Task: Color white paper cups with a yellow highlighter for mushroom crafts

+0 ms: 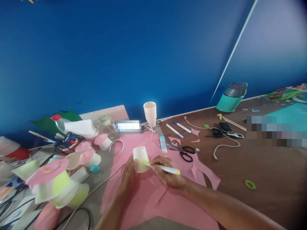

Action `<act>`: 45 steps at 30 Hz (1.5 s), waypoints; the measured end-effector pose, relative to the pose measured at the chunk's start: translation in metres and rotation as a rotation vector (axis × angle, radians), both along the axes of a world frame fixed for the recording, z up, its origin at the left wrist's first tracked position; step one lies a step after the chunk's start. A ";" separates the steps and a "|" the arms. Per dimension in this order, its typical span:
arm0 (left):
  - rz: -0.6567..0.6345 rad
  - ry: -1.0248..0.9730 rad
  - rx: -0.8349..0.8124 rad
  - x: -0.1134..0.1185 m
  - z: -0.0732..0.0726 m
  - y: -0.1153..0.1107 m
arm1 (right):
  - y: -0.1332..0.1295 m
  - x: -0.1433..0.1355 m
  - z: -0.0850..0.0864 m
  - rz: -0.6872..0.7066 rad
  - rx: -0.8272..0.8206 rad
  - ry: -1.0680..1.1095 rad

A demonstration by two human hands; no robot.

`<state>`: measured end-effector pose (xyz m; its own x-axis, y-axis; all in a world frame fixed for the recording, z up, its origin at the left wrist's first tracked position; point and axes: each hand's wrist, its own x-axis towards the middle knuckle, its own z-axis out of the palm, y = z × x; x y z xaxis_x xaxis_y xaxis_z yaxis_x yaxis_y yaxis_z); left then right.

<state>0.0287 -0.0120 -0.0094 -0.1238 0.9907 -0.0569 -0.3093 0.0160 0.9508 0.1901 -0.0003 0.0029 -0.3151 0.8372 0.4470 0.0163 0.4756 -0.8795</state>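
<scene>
My left hand (pixel 130 172) is closed around the left side of a white paper cup (pixel 140 155), which is tilted over the pink paper (pixel 144 198). Pale yellow colour covers the lower right part of the cup. In my right hand (pixel 166 174) is a white marker with a yellow end (pixel 170 169), its tip against the coloured patch. A glue stick (pixel 163 144) lies just beyond the cup, beside black-handled scissors (pixel 184 150). Further back stands a stack of white cups (pixel 150 114).
Several cups with pink paper brims (pixel 51 172) crowd the left side, among cables. Two markers (pixel 178 128), paper scraps, a white cable (pixel 223 145) and a green ring (pixel 250 184) lie to the right. A teal container (pixel 230 99) stands by the blue wall.
</scene>
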 end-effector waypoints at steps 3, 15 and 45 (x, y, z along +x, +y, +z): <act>-0.035 -0.040 0.009 0.001 0.003 -0.001 | 0.001 0.000 0.000 -0.004 -0.007 0.002; -0.065 -0.056 0.001 0.003 0.010 -0.003 | 0.001 0.000 0.000 0.042 0.001 -0.011; -0.089 0.057 0.003 -0.005 -0.001 -0.002 | 0.003 0.002 -0.004 -0.048 0.201 -0.078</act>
<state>0.0241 -0.0136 -0.0108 -0.0380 0.9980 -0.0496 -0.2522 0.0385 0.9669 0.1920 0.0025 -0.0011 -0.3168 0.7486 0.5825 0.1075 0.6385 -0.7621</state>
